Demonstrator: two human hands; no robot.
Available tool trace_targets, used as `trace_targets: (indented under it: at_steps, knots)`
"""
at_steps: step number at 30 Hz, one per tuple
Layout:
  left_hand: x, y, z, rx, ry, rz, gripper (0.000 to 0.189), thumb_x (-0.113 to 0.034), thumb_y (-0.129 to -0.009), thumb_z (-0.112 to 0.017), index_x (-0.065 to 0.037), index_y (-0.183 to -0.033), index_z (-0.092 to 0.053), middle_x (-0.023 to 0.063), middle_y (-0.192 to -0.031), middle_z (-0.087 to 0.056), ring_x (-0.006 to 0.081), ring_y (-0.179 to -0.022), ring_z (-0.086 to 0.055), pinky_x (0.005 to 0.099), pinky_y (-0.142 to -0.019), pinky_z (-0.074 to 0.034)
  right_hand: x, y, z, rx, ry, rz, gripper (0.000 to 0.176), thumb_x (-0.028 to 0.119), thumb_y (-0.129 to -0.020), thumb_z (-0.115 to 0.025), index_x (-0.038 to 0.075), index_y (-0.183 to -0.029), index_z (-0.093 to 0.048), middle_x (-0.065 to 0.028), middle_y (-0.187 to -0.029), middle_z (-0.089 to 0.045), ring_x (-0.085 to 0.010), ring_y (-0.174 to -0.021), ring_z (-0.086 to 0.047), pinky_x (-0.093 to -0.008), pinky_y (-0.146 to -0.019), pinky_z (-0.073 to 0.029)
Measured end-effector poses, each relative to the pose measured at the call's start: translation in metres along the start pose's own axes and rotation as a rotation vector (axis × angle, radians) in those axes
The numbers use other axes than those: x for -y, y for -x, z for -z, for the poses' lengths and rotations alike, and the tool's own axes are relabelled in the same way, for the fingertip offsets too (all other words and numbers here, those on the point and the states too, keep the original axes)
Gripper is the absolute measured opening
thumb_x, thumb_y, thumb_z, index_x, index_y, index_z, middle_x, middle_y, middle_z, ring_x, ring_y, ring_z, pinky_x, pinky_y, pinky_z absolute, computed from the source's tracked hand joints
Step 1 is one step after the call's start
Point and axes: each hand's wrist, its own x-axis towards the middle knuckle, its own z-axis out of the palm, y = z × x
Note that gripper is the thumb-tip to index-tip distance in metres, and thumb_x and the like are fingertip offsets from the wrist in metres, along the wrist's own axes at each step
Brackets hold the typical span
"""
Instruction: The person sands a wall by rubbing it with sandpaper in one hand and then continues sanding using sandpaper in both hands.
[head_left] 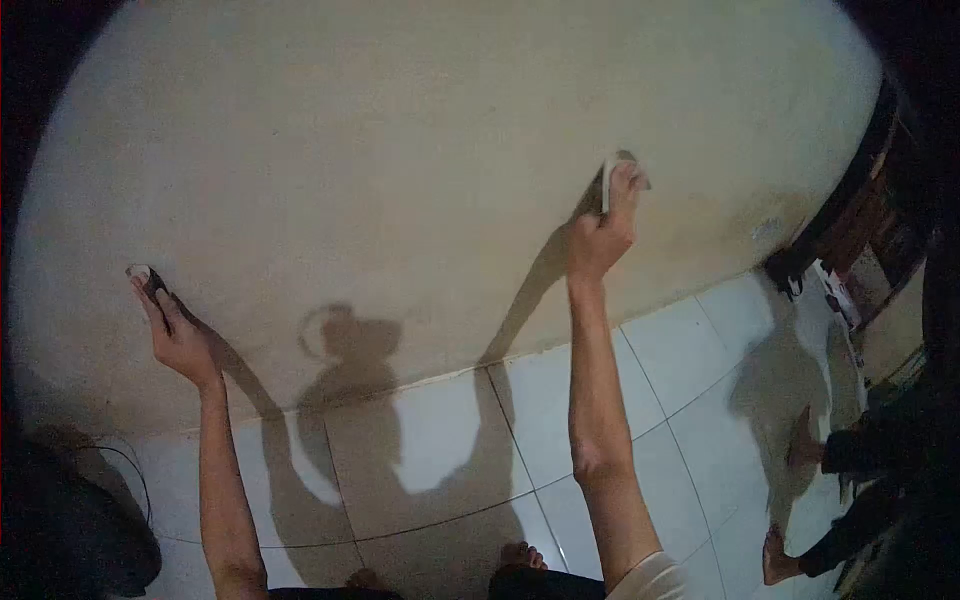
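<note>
Both my arms reach forward to a beige wall (420, 170). In my right hand (605, 225) is a small pale pad (607, 185) with a dark edge, held against the wall or very near it; its exact kind cannot be made out. Lower and farther left, my left hand (185, 340) is closed on a small pad (140, 271), whitish at the top with a dark side, also at the wall. Fingers cover much of both pads.
White floor tiles (420, 430) meet the wall's base, and my foot (522, 555) shows below. Another person's foot (780, 558) and dark-clothed legs are at the right. A dark bulky object (90, 520) with a thin cable (135, 465) stands at lower left. Cluttered items (838, 290) line the right side.
</note>
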Motion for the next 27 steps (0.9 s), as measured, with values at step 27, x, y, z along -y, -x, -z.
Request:
trace_targets:
  at_steps: [27]
  knots:
    - [0.006, 0.005, 0.004, -0.02, 0.037, 0.012, 0.044, -0.024, -0.102, -0.05, -0.005, -0.141, -0.047, 0.0118, -0.139, -0.054, 0.0233, -0.126, -0.054, 0.0325, -0.103, -0.04, 0.019, 0.014, 0.004, -0.01, -0.077, 0.051, 0.068, -0.01, -0.068, -0.05, 0.007, -0.134, -0.054, -0.0133, -0.142, -0.051, -0.0384, -0.139, -0.036, -0.051, -0.114, -0.028]
